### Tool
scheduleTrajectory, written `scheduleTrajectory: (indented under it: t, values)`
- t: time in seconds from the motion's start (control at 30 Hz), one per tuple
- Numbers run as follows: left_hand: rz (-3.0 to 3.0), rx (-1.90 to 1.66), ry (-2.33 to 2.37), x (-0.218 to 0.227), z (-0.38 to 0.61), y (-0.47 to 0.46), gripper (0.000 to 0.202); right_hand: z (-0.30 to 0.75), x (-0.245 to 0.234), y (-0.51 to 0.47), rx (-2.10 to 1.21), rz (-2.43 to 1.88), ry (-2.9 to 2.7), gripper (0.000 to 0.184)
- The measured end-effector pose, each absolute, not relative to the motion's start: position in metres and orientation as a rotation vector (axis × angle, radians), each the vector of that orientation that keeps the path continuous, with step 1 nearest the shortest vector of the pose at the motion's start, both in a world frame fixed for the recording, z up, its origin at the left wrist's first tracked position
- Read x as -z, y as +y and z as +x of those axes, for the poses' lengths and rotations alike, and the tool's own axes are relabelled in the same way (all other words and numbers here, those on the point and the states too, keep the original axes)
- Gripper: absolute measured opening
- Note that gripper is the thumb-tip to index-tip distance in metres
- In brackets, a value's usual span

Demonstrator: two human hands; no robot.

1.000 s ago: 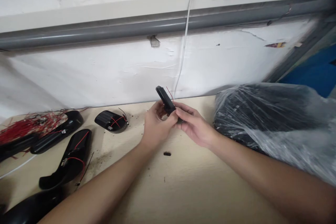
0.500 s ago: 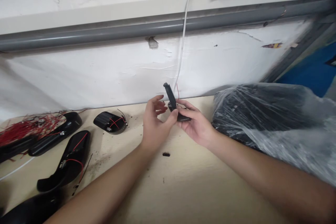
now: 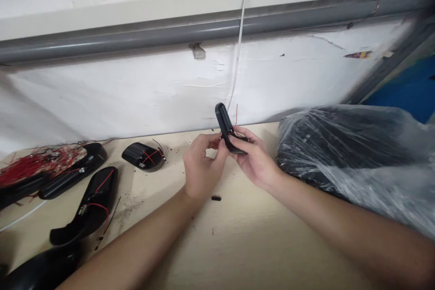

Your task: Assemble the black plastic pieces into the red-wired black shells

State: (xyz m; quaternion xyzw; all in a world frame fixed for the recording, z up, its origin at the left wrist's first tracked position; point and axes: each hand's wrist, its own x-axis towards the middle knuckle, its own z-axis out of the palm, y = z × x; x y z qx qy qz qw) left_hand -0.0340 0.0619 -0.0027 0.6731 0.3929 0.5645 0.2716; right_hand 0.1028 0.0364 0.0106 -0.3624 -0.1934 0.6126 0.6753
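Above the tabletop, near its back edge, I hold a black plastic housing [image 3: 224,120] with an elongated upright part and a lower part bent toward the right. Thin red wires [image 3: 237,115] come out of it. My right hand [image 3: 253,156] grips the lower part, thumb on top and fingers behind. At its left edge my left hand [image 3: 204,158] is closed, thumb and forefinger pinched against the housing; whatever else lies between those fingertips is hidden. A small black oval piece [image 3: 216,198] lies on the table below my hands.
Several similar black housings with red wires, one of them [image 3: 144,156] by itself, lie on the left. Behind them is a heap of red wires [image 3: 44,163]. Clear plastic wrap over black items [image 3: 340,145] fills the right side. A white cable [image 3: 239,45] hangs behind my hands.
The housing has turned, so its hollow inner side now shows more. My left hand's fingers have closed in from apart onto its left edge. My right hand keeps its grip.
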Motion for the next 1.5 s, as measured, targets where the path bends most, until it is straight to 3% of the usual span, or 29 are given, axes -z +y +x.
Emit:
scheduleTrajectory:
  t: [0.57,1.13,1.5]
  values:
    - [1.569,-1.478,0.979,-0.002,-0.031,0.059,0.02,0.107,-0.014,0.036,-1.552,-0.718,-0.392,0.039]
    - [1.532,-1.461,0.958,-0.008,-0.031,0.056,0.021,0.107,-0.014,0.036,-1.436,-0.794,-0.376,0.063]
    - [1.32,-1.372,0.93,-0.017,-0.032,0.059,0.027,0.113,-0.01,0.036,-1.287,-0.95,-0.686,0.074]
